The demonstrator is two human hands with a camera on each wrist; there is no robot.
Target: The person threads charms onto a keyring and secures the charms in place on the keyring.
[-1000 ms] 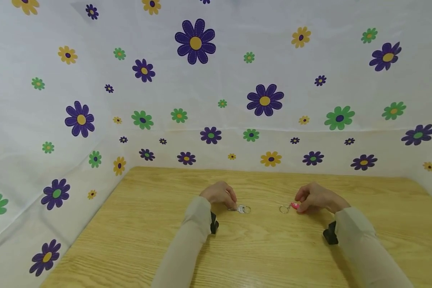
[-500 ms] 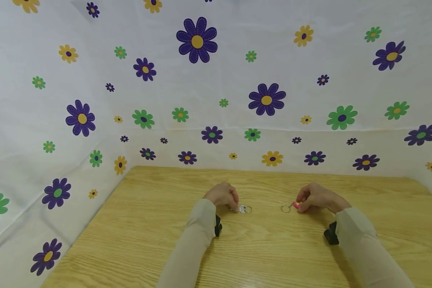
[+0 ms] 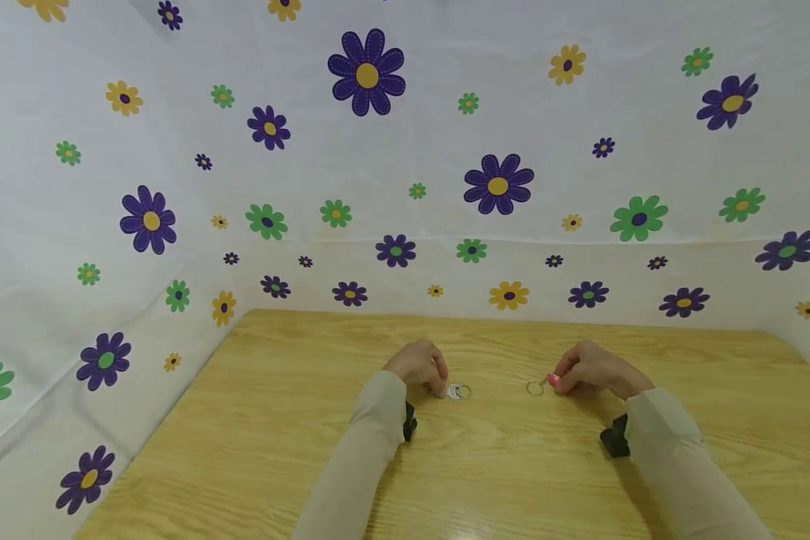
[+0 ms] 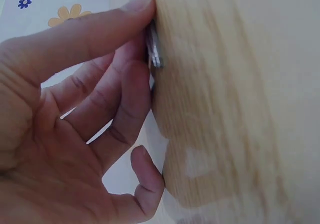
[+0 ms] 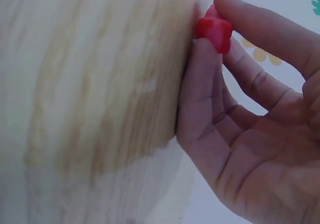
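Clock: dial of the head view, 12 o'clock at the far edge.
Left hand: fingers pinching the silver fob, which lies at 4 o'clock from the hand.
Silver fob: low at the tabletop, one end behind the fingers, the fob's ring out at 3 o'clock.
Right hand: thumb and fingers grasping the pink charm, at 8 o'clock from the hand.
Pink charm: red and pink up close; a short chain leads to the charm's ring at 8 o'clock.
Sleeves: pale, entering from 7 and 5 o'clock.
Cloth: white, flowered, rising at 12 o'clock beyond the tabletop.
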